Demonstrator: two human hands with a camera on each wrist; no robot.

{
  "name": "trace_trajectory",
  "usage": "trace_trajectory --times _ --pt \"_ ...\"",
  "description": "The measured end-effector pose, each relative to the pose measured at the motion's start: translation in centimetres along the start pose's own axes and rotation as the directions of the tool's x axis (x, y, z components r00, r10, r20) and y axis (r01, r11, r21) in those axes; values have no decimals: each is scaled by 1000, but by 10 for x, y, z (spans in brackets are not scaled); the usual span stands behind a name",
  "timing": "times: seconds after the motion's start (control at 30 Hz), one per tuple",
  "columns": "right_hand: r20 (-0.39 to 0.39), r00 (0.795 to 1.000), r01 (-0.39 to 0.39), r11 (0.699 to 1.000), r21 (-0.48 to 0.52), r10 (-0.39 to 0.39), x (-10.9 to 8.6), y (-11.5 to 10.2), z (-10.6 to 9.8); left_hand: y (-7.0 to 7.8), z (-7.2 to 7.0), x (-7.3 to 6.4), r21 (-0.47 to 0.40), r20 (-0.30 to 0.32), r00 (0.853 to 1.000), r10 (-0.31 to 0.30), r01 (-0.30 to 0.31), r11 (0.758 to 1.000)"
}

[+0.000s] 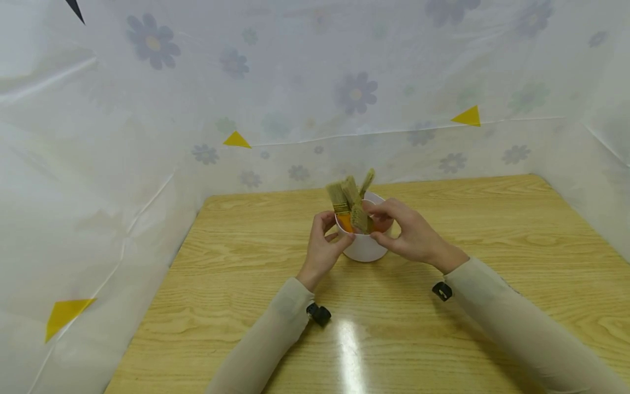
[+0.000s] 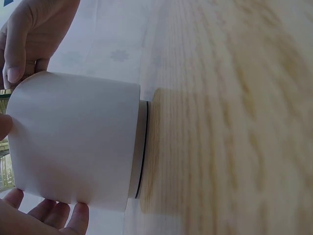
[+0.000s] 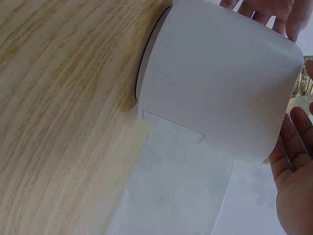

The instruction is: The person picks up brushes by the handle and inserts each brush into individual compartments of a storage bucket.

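Observation:
A white round holder [image 1: 365,250] stands upright on the table. Several paintbrushes [image 1: 338,198] lean in it, their pale bristles pointing up, and one orange handle [image 1: 345,222] shows inside the rim. My left hand [image 1: 322,250] grips the holder's left side, thumb at the front of the rim. On the other side my right hand [image 1: 410,232] holds the rim, its thumb at the front and its fingers curved over the right edge, close to the brushes. In the left wrist view the holder's smooth wall [image 2: 73,137] rises from a narrower base. Lower parts of the brushes are hidden.
The holder stands on a wood-grain table [image 1: 236,262] near its back edge. A pale flowered plastic sheet [image 1: 295,98] hangs behind, with more sheeting at both sides. Yellow triangles [image 1: 237,139] are stuck on it.

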State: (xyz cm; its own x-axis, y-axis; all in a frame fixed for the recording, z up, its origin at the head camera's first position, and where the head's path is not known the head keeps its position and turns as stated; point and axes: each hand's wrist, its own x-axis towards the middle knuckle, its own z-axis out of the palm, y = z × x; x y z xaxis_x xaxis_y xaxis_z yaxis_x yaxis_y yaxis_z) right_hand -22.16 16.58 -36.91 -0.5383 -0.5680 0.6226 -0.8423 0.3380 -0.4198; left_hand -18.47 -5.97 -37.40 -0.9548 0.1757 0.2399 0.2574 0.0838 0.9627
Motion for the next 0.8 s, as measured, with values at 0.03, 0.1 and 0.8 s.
trace_trajectory --times 0.03,0.1,0.8 --pt "0 1000 -1 1000 0 1 0 -1 -1 0 0 0 -1 -1 1000 0 0 1000" --pt "-1 1000 -2 1000 -8 2 0 -1 -2 0 0 0 -2 -3 1000 0 0 1000" --pt "-48 999 1 997 -73 -4 -7 -2 -13 -8 1 3 -5 -11 1000 1 -1 1000"
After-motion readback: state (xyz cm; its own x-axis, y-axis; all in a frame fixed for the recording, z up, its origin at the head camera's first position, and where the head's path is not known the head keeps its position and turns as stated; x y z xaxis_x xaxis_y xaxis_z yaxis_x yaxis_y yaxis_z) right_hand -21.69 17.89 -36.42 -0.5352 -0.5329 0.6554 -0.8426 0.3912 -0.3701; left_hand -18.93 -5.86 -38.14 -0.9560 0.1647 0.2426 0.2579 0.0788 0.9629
